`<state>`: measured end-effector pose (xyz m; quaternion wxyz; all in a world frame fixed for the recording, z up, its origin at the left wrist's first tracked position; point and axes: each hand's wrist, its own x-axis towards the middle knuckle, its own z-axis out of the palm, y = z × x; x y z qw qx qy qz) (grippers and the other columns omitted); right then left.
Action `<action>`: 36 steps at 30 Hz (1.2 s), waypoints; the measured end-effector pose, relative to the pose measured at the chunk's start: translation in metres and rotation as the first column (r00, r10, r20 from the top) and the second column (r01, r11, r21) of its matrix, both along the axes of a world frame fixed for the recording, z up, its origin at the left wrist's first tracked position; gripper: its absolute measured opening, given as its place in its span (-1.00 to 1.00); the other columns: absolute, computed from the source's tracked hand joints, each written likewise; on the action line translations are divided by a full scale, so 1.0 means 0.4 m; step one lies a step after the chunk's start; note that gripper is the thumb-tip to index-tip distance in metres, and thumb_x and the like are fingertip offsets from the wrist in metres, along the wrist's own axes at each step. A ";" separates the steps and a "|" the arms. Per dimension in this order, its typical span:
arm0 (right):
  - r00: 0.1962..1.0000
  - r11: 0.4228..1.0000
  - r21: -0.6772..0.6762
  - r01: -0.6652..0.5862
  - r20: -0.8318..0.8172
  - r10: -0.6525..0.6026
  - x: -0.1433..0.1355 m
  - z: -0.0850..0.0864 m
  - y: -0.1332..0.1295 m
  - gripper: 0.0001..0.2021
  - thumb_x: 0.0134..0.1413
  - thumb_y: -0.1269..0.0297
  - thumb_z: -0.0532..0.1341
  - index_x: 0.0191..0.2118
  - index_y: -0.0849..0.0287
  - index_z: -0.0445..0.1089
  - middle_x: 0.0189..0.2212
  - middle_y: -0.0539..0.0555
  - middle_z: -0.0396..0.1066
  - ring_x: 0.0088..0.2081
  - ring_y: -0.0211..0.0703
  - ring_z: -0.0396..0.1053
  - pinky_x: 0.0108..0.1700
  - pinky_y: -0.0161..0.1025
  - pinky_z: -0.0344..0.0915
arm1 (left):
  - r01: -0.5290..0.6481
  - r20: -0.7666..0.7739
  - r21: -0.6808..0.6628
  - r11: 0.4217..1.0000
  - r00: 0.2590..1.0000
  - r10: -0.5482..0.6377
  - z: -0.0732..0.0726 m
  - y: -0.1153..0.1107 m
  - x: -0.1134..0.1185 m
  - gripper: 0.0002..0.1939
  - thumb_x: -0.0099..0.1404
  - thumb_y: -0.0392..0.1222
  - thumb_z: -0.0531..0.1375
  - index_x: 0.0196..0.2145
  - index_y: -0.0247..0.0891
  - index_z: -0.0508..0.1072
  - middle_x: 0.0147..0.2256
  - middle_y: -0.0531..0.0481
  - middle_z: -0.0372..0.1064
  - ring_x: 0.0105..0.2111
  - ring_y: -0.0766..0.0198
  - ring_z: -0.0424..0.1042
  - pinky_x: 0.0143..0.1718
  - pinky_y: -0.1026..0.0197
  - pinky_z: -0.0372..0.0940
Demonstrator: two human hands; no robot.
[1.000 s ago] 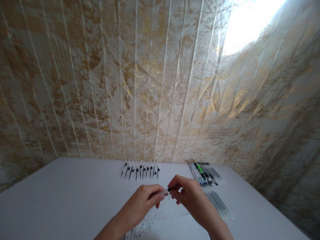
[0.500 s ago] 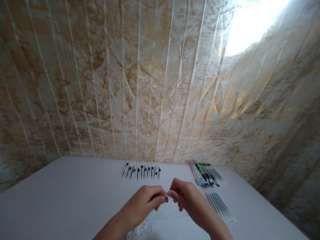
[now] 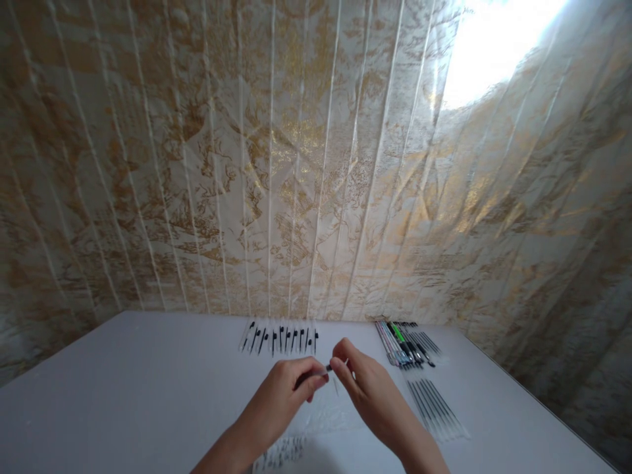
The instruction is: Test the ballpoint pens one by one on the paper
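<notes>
Above the white table, my left hand (image 3: pixel 289 388) is closed around a slim pen (image 3: pixel 328 368), of which a short dark section shows between the two hands. My right hand (image 3: pixel 363 378) pinches the other end, and a small pale tip sticks out by its fingers. Most of the pen is hidden by my fingers. Beneath the hands lies a clear plastic sheet or bag (image 3: pixel 326 411). Nearer to me are several small dark pieces (image 3: pixel 284 453), too blurred to name.
A row of clear pens with black parts (image 3: pixel 280 339) lies at the table's back. Back right, several assorted pens (image 3: pixel 402 343), one bright green, sit beside thin dark refills. More refills (image 3: pixel 434 405) lie right of my right hand. A patterned curtain (image 3: pixel 296 164) hangs behind the table (image 3: pixel 123 388).
Both hands have risen slightly. The right fingers have turned and now lie over the pen's end, and a dark section has come into view between the hands.
</notes>
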<state>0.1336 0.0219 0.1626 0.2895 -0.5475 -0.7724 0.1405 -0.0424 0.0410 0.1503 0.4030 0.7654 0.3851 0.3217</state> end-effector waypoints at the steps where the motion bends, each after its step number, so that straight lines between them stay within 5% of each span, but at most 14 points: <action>1: 1.000 1.000 0.014 -0.023 -0.003 0.023 -0.001 -0.003 0.002 -0.71 0.32 0.11 -0.10 -0.37 0.09 0.18 -0.47 -0.02 0.36 -0.46 -0.21 0.29 -0.40 -0.37 0.07 | 0.006 -0.004 -0.001 1.000 1.000 -0.006 -0.001 0.000 -0.001 -0.76 0.32 -0.11 0.08 -0.43 -0.24 0.42 -0.54 0.14 0.24 -0.48 0.31 0.24 -0.39 0.31 0.10; 9: 0.984 0.990 0.010 0.141 0.110 -0.142 -0.031 -0.033 0.020 -0.53 0.33 0.06 -0.12 -0.59 0.12 0.18 -0.67 -0.02 0.27 -0.60 -0.23 0.20 -0.47 -0.30 -0.09 | 0.027 -0.021 0.003 1.000 0.999 -0.027 -0.009 0.004 0.004 -0.75 0.33 -0.12 0.06 -0.48 -0.25 0.35 -0.55 0.14 0.20 -0.48 0.32 0.21 -0.40 0.30 0.08; 14: 0.996 0.996 0.079 0.027 0.087 -0.034 -0.020 -0.021 0.009 -0.66 0.32 0.12 -0.06 -0.44 0.13 0.24 -0.49 0.00 0.40 -0.49 -0.24 0.29 -0.44 -0.37 -0.01 | 0.020 -0.018 0.013 1.000 1.000 -0.019 -0.013 0.007 0.002 -0.72 0.35 -0.10 0.05 -0.48 -0.25 0.36 -0.55 0.14 0.20 -0.48 0.32 0.21 -0.40 0.30 0.08; 19: 0.992 0.995 -0.010 0.096 0.082 -0.095 -0.018 -0.029 0.012 -0.49 0.32 0.02 -0.11 -0.58 0.13 0.23 -0.66 -0.04 0.28 -0.59 -0.26 0.19 -0.48 -0.33 -0.06 | 0.042 -0.018 -0.002 0.999 0.999 -0.042 -0.007 0.003 0.005 -0.74 0.34 -0.09 0.06 -0.42 -0.25 0.42 -0.54 0.12 0.21 -0.48 0.31 0.21 -0.40 0.31 0.09; 25: 0.999 1.000 0.023 0.019 0.037 -0.020 -0.010 -0.017 0.010 -0.68 0.29 0.12 -0.02 -0.43 0.13 0.28 -0.51 -0.03 0.35 -0.49 -0.24 0.26 -0.44 -0.37 0.02 | 0.030 -0.022 0.013 0.999 0.999 -0.030 -0.012 0.007 0.003 -0.75 0.34 -0.11 0.07 -0.43 -0.25 0.41 -0.53 0.12 0.24 -0.46 0.30 0.25 -0.38 0.30 0.10; 30: 0.995 0.993 -0.084 0.085 0.055 -0.080 -0.009 -0.015 0.011 -0.53 0.31 0.06 -0.09 -0.58 0.13 0.23 -0.66 -0.04 0.26 -0.58 -0.25 0.19 -0.47 -0.34 -0.02 | 0.052 -0.053 0.036 0.998 0.997 -0.050 -0.011 0.006 0.004 -0.79 0.32 -0.15 0.08 -0.42 -0.24 0.42 -0.52 0.12 0.26 -0.45 0.30 0.26 -0.37 0.31 0.10; 36: 1.000 0.999 -0.027 -0.027 -0.001 0.027 -0.005 0.002 -0.004 -0.79 0.28 0.21 -0.01 -0.37 0.10 0.22 -0.47 -0.03 0.36 -0.45 -0.23 0.27 -0.40 -0.38 0.05 | 0.036 -0.074 0.044 0.998 0.997 -0.032 0.002 0.005 -0.002 -0.79 0.31 -0.15 0.07 -0.45 -0.23 0.39 -0.52 0.13 0.26 -0.45 0.31 0.27 -0.37 0.31 0.11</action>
